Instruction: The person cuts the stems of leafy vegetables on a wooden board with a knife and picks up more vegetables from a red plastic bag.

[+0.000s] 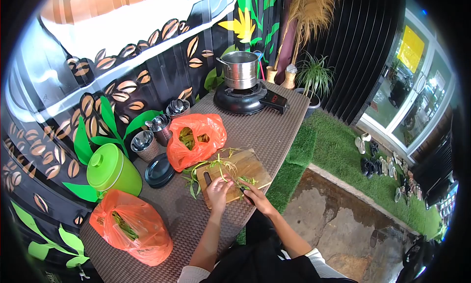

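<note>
Over the near part of a wooden cutting board (pixel 252 167), my left hand (pixel 219 190) pinches thin green stems (pixel 222 171). Just right of it, my right hand (pixel 258 198) is closed around the dark handle of what looks like a knife (pixel 243 188), its blade hard to make out. Chopped greens (pixel 249 180) lie on the board beside my right hand. Pale roots and loose stems lie at the board's far left edge, some hanging onto the table. An orange plastic bag (pixel 208 127) with greens inside stands beyond the board.
A second orange bag (pixel 147 234) stands at the near left of the woven table (pixel 191 219). Behind are a green lidded container (pixel 117 172), dark plates (pixel 159 170) and cutlery holders (pixel 144 144). A steel pot (pixel 240 69) sits on a black stove (pixel 235 100) at the far end.
</note>
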Demonstrator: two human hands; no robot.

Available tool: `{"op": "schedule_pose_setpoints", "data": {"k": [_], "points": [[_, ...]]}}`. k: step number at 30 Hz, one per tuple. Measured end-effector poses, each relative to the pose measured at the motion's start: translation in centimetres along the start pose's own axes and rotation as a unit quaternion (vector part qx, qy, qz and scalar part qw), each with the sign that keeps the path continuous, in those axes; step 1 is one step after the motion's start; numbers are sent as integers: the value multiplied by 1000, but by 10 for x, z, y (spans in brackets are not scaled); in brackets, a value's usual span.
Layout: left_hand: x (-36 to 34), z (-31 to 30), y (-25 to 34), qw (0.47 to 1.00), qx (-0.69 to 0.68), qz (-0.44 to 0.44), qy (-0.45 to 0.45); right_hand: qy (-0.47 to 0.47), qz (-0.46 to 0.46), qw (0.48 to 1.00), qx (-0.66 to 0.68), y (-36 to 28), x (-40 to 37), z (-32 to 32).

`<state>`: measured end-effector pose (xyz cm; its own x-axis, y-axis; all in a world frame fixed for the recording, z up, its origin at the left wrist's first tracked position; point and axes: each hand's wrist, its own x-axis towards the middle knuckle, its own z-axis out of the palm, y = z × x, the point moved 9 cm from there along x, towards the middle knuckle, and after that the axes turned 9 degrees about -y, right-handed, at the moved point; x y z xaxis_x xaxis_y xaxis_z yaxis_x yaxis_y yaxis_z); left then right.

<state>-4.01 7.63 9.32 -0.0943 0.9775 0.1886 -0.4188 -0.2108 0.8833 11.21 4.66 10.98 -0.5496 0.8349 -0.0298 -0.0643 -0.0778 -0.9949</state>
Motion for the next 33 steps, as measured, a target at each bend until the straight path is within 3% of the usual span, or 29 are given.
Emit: {"op": "schedule_pose_setpoints", "data": {"k": [7, 13, 19, 21, 24, 28, 30, 33], "points": [[4, 4, -1, 999, 6, -4, -34, -23, 18, 998, 49, 7, 1, 1], [3, 0, 0, 1000, 20, -11, -11, -4, 10, 1000, 29, 13, 2, -4], [-4, -7, -14, 996, -65, -11, 61, 107, 0, 983, -149, 17, 2, -10], [-5, -11, -21, 995, -74, -4, 72, 198, -49, 942, -267, 4, -2, -12], [-8, -18, -26, 993, -67, 3, 99, 210, -1, 948, -239, 14, 5, -8], [-14, -23, -8, 988, -36, 18, 147, 238, -5, 930, -280, 16, 19, -10], [-14, -26, -1, 988, -15, 12, 153, 255, 14, 951, -174, 38, 31, -28], [-13, -33, 6, 988, 0, 7, 152, 209, 15, 967, -142, 61, 48, -42]]}}
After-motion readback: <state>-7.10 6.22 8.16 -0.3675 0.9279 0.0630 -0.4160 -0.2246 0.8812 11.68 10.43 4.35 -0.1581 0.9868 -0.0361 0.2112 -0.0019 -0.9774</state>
